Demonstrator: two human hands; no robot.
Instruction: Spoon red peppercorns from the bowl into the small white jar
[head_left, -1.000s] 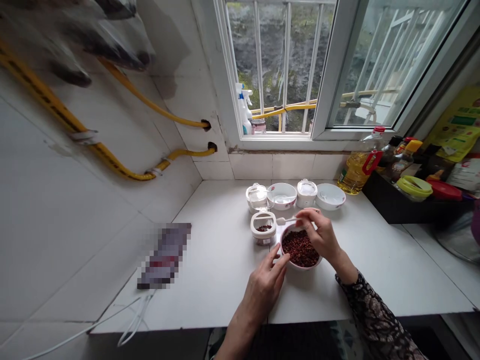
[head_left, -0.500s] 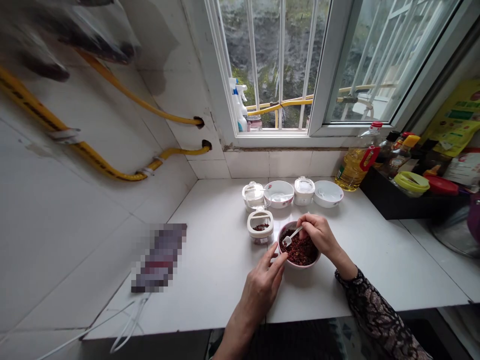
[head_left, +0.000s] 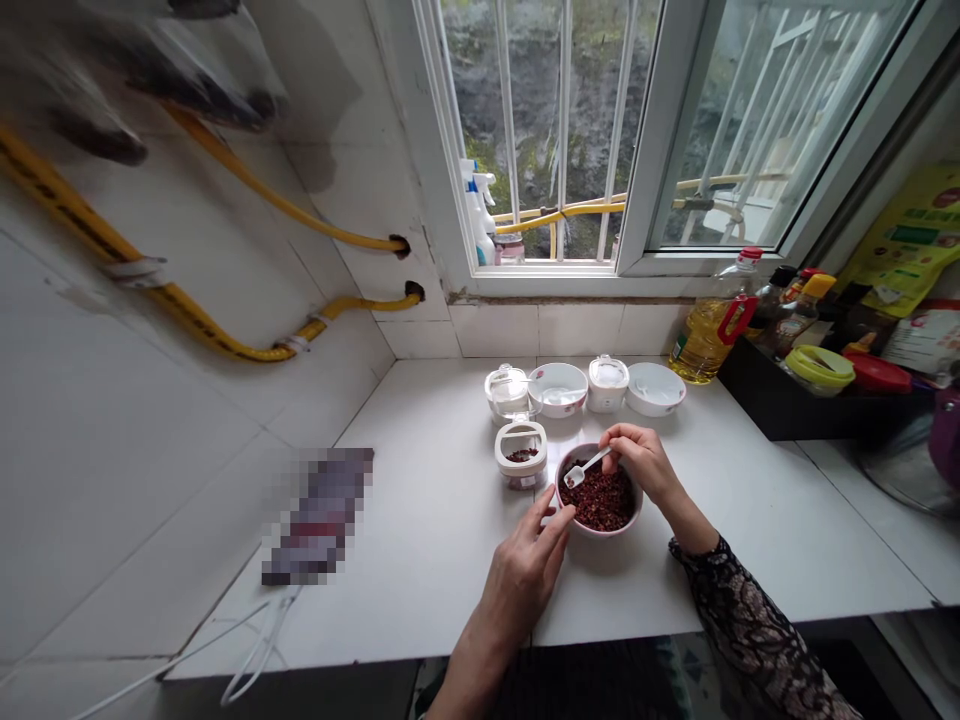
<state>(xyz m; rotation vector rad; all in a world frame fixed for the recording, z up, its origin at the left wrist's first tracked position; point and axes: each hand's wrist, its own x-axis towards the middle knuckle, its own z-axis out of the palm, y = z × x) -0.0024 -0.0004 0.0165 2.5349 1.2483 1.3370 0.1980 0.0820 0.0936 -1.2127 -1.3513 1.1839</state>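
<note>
A round bowl [head_left: 637,508] with a pinkish rim holds dark red dried pieces. My right hand [head_left: 637,462] pinches the handle of a small white spoon [head_left: 575,477] over the left part of the bowl; a few red bits lie in the spoon. Against the bowl's left rim rest the fingers of my left hand [head_left: 525,565], apart and steadying it. Just left of the bowl stands a clear jar [head_left: 521,470] with a cream rim and its lid up, with similar red pieces inside.
Behind stand a lidded jar [head_left: 508,393], a white bowl [head_left: 557,390], another jar [head_left: 607,384] and a second white bowl [head_left: 656,389]. An oil bottle [head_left: 705,330] and a black rack [head_left: 784,400] are at right. A blurred dark object [head_left: 319,515] lies left.
My right hand has shifted slightly up and right, and the spoon lies a little more clearly above the red pieces. My left hand stays at the rim.
</note>
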